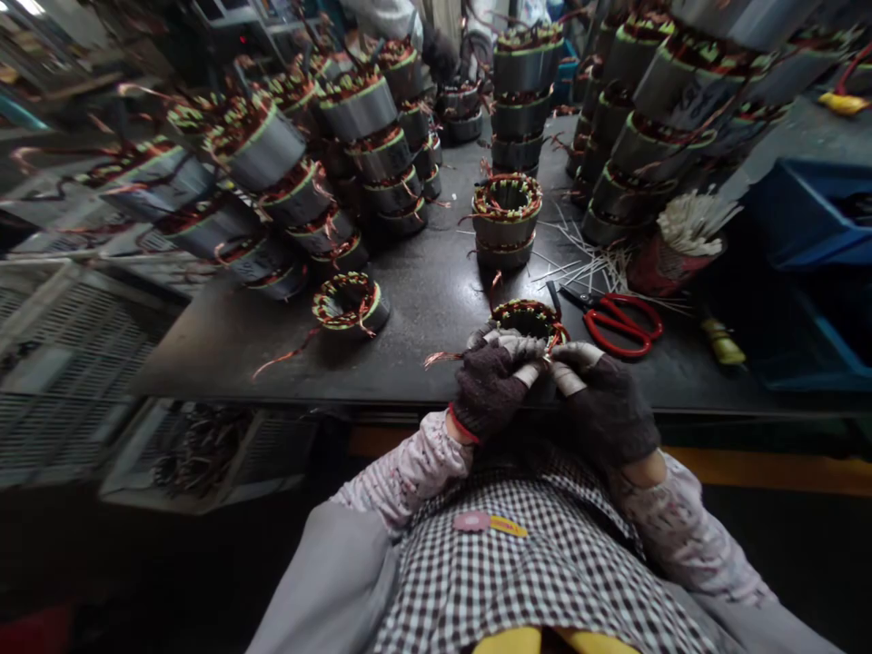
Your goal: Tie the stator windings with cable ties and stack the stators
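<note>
A motor stator (pixel 528 315) with copper windings stands at the bench's front edge, its near side hidden by my hands. My left hand (pixel 496 371), in a dark fingerless glove with wrapped fingertips, is closed at the near rim. Pressed close beside it, my right hand (pixel 599 391) pinches at the same spot, in a matching glove. Between the fingertips of both hands show the stator's copper wires (pixel 549 352). More loose wire ends stick out left of my left hand. Red-handled scissors (pixel 623 324) lie just right of the stator.
Stacked stators (pixel 521 100) crowd the back and both sides of the bench (pixel 422 309). A single stator (pixel 350 302) sits at left. White sticks lie near a red cup (pixel 664 263) full of them. Blue bins (pixel 810 218) stand right; plastic crates (pixel 61 363) left.
</note>
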Demonstrator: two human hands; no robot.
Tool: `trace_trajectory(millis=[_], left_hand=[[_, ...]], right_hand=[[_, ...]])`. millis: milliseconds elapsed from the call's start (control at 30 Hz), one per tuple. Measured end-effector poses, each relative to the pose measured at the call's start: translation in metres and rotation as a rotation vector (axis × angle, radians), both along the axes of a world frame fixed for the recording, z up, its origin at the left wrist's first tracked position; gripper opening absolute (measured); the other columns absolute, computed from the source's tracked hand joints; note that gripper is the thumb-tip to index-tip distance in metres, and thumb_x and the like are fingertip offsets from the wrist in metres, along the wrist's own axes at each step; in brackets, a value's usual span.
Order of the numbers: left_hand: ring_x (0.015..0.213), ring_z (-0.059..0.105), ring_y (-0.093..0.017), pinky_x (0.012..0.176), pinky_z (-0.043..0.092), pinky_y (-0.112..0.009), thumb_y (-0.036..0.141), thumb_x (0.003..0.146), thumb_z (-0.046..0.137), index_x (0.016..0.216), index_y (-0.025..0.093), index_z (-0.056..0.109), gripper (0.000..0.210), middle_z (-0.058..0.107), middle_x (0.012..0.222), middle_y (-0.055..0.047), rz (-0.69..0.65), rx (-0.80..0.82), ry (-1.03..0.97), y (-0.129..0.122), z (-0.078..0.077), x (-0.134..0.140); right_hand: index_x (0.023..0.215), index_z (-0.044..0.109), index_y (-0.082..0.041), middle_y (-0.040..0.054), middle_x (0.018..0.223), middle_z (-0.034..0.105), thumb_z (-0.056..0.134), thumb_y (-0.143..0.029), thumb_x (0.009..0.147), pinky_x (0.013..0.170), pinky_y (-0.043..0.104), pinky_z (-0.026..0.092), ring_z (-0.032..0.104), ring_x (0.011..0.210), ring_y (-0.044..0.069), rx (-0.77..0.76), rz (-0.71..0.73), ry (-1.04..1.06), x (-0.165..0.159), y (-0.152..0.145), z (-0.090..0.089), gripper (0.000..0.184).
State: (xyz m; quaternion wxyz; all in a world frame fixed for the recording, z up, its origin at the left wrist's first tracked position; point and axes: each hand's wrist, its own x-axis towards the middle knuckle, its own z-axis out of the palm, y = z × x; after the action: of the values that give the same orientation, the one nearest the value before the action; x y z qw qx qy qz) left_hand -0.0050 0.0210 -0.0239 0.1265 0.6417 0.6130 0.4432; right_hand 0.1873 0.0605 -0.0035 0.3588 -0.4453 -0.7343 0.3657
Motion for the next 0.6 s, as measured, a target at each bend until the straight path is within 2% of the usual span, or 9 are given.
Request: trace_trajectory(millis=[100, 200, 300, 400, 500, 600], left_hand=[[0.116, 0.086, -0.027, 0.124, 0.064, -0.056, 0.022, 0.100, 0.087, 0.111, 0.028, 0.091, 0.013, 0.093, 0.113, -0.002, -0.027, 0.020, 0.011, 0.000, 0.002, -0.001], [0.118, 0.085, -0.026, 0.126, 0.062, -0.055, 0.022, 0.101, 0.086, 0.114, 0.029, 0.091, 0.015, 0.093, 0.114, -0.002, -0.020, 0.008, 0.041, 0.000, 0.003, -0.001], [0.120, 0.085, -0.026, 0.127, 0.061, -0.055, 0.021, 0.102, 0.086, 0.116, 0.028, 0.091, 0.017, 0.093, 0.116, -0.002, -0.011, 0.003, 0.032, -0.001, 0.002, -0.001], [0.120, 0.085, -0.026, 0.126, 0.062, -0.055, 0.022, 0.101, 0.087, 0.117, 0.030, 0.091, 0.018, 0.093, 0.116, -0.001, -0.029, 0.003, -0.002, -0.002, 0.003, -0.001], [0.119, 0.085, -0.026, 0.127, 0.062, -0.055, 0.022, 0.101, 0.087, 0.117, 0.030, 0.091, 0.019, 0.093, 0.116, -0.001, -0.055, 0.006, -0.057, -0.003, 0.004, -0.003], [0.123, 0.084, -0.028, 0.127, 0.062, -0.057, 0.020, 0.100, 0.087, 0.116, 0.029, 0.092, 0.019, 0.093, 0.118, -0.002, -0.080, 0.002, -0.087, -0.004, 0.003, -0.006]], right_hand=[[0.110, 0.085, -0.028, 0.0080, 0.103, 0.090, 0.076, -0.050, 0.105, 0.091, 0.051, 0.073, 0.086, 0.094, 0.031, -0.029, -0.012, 0.030, 0.002, -0.003, -0.002, 0.024], [0.112, 0.085, -0.029, 0.0080, 0.107, 0.089, 0.076, -0.050, 0.107, 0.093, 0.051, 0.074, 0.086, 0.097, 0.031, 0.028, -0.015, 0.092, 0.003, -0.006, -0.004, 0.024], [0.113, 0.085, -0.028, 0.0088, 0.109, 0.089, 0.074, -0.045, 0.108, 0.097, 0.053, 0.074, 0.086, 0.101, 0.031, 0.042, 0.022, 0.025, 0.002, -0.003, -0.008, 0.021], [0.118, 0.085, -0.029, 0.0086, 0.112, 0.090, 0.071, -0.041, 0.110, 0.094, 0.050, 0.074, 0.087, 0.101, 0.030, 0.069, 0.054, -0.026, 0.002, 0.002, -0.010, 0.020], [0.121, 0.085, -0.028, 0.0100, 0.118, 0.090, 0.071, -0.037, 0.113, 0.098, 0.050, 0.074, 0.086, 0.108, 0.030, 0.294, 0.048, -0.016, 0.002, 0.005, -0.010, 0.019], [0.122, 0.087, -0.027, 0.0107, 0.119, 0.088, 0.069, -0.032, 0.114, 0.103, 0.052, 0.073, 0.084, 0.114, 0.031, 0.515, 0.133, -0.047, 0.001, 0.012, -0.009, 0.020]])
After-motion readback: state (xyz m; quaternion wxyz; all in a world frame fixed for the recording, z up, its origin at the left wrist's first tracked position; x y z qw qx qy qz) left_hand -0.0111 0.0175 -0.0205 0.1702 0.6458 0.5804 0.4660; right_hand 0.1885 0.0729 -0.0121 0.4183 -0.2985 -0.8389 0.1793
